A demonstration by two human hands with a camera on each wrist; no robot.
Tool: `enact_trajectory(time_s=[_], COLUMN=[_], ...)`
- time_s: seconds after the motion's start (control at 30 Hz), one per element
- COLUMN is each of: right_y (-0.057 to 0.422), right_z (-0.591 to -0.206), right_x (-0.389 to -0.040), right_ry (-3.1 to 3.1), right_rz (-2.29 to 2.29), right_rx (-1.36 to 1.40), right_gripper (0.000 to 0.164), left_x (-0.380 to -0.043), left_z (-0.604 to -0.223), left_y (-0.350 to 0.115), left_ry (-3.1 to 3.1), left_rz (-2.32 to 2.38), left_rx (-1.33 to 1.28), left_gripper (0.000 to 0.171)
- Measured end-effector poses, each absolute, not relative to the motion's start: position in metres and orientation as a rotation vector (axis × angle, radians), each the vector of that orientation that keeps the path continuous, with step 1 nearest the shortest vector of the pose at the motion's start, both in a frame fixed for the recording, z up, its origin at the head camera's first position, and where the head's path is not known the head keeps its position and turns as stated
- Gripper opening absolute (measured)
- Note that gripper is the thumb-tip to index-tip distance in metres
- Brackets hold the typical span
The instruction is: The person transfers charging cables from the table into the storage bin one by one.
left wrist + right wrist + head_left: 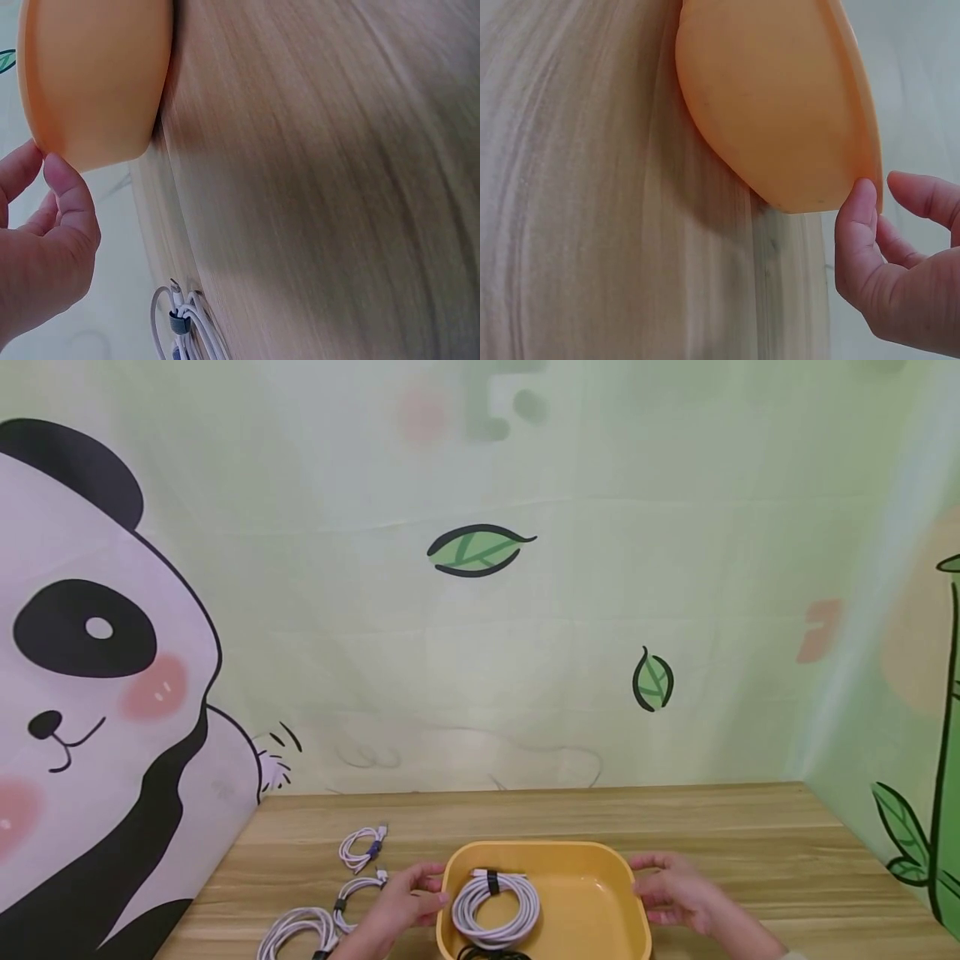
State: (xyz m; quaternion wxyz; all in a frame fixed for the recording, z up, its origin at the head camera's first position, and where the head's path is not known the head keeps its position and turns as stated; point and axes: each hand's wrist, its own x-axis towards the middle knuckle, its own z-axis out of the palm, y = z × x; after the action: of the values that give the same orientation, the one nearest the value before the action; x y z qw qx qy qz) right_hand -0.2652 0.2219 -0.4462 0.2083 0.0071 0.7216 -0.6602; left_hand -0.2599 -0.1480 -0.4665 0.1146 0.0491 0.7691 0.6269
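A yellow plastic tray (585, 902) sits in front of me on the table, with a hand at each side. My left hand (401, 902) holds its left rim, thumb and fingertips meeting at the edge in the left wrist view. Across from it, my right hand (678, 892) has its fingertips at the right rim, the thumb lying against the outer wall (780, 97). Inside the tray, a coiled white cable (530, 910) tied with a black strap lies on the left. Below it, a black cable (491, 954) is partly cut off by the frame's edge.
Left of the tray, several bundled white cables lie in a row: a small coil (352, 858) with a blue strap, a coil (343, 893) behind my left hand, and a larger one (270, 935) nearest me. The wooden table (720, 810) ends at a printed cloth backdrop (540, 710).
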Motion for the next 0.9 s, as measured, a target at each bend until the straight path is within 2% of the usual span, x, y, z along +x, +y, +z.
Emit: enact_trajectory(time_s=[0.9], right_y=[0.2195], right_z=[-0.4498], right_x=[-0.2641], right_ry=[1.946], right_rz=[-1.863], right_rx=[-0.002], right_gripper=[0.056], left_x=[-0.2598], left_z=[-0.4581], left_y=[-0.1561], left_ry=[2.336], left_rz=[1.794], left_rx=[0.147], left_gripper=[0.046])
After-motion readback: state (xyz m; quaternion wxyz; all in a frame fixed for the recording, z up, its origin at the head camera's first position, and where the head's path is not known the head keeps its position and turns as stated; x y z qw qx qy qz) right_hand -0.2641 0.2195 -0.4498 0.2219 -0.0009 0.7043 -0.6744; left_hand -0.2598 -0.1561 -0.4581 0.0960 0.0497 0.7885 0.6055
